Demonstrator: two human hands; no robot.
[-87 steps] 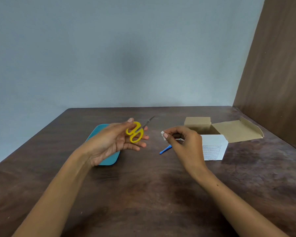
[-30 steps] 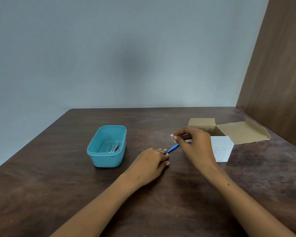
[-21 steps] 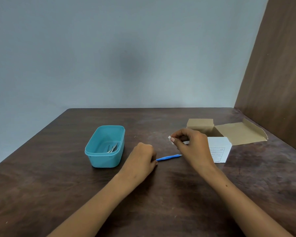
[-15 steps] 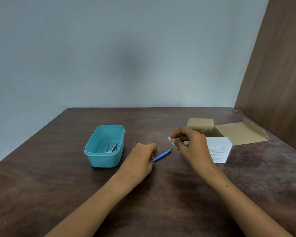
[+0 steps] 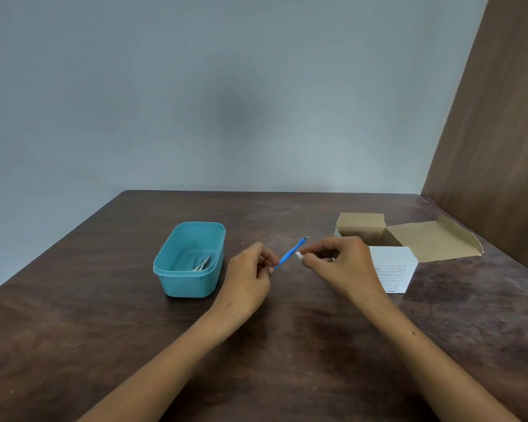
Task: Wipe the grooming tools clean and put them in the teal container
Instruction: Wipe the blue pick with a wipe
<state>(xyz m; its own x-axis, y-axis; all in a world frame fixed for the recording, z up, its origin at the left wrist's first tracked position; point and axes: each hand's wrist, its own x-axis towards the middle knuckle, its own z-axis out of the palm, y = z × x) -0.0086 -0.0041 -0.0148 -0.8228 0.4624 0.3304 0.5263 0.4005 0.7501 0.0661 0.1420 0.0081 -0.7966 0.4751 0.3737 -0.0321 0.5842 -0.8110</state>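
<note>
Left hand: my left hand is raised over the counter, its fingers curled and pinching the lower end of the blue-handled tool.
Blue-handled tool: held off the counter, slanting up and to the right, its small metal tip uppermost; it sits between my two hands, right of the teal container.
Right hand: my right hand is level with the left, fingers curled, pinching a small white wipe at thumb and forefinger.
Wipe: touching or just beside the middle of the blue handle; I cannot tell which.
Teal container: open-topped, standing on the counter to the left of my left hand; metal tools lie inside on its floor.
Cardboard box: on the counter behind my right hand, flaps folded open, white printed side facing me.
</note>
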